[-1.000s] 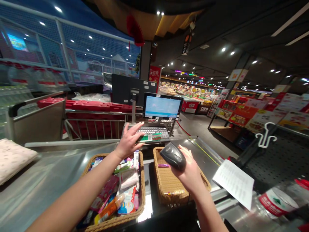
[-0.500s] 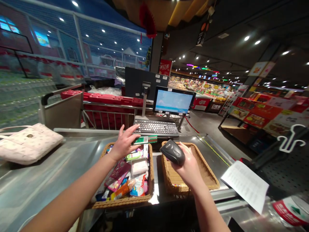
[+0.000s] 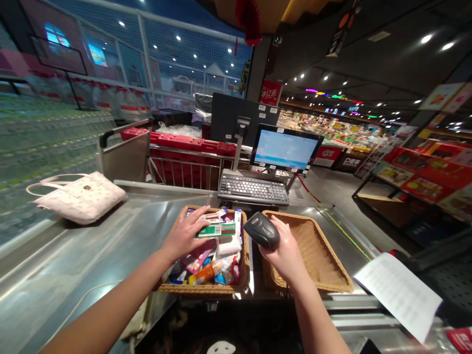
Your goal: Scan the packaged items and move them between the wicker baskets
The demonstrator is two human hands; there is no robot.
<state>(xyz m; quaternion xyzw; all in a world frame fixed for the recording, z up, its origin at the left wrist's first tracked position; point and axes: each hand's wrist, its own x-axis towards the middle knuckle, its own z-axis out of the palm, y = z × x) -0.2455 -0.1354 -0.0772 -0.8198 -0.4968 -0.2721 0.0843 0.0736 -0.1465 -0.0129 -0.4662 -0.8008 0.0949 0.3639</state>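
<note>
My left hand (image 3: 187, 230) is closed on one end of a slim green packet (image 3: 217, 230), whose barcode faces up. The packet is over the left wicker basket (image 3: 246, 268), which is full of mixed small packaged goods, among them an orange-and-yellow bottle (image 3: 205, 273) and a white pack (image 3: 229, 245). In my right hand (image 3: 285, 250) is a black barcode scanner (image 3: 262, 230), its head pointing left toward the packet. Below that hand stands the right wicker basket (image 3: 326, 260); its left inside is partly hidden by the hand.
Behind the baskets are a black keyboard (image 3: 254, 189) and a lit monitor (image 3: 285, 150). A pale handbag (image 3: 86, 199) lies on the metal counter (image 3: 121, 246) at left. On the right is a printed paper sheet (image 3: 400, 295).
The view has swung left, so the scene sits further right. The green packet in my left hand has come lower over the left basket. The right hand still grips the scanner.
</note>
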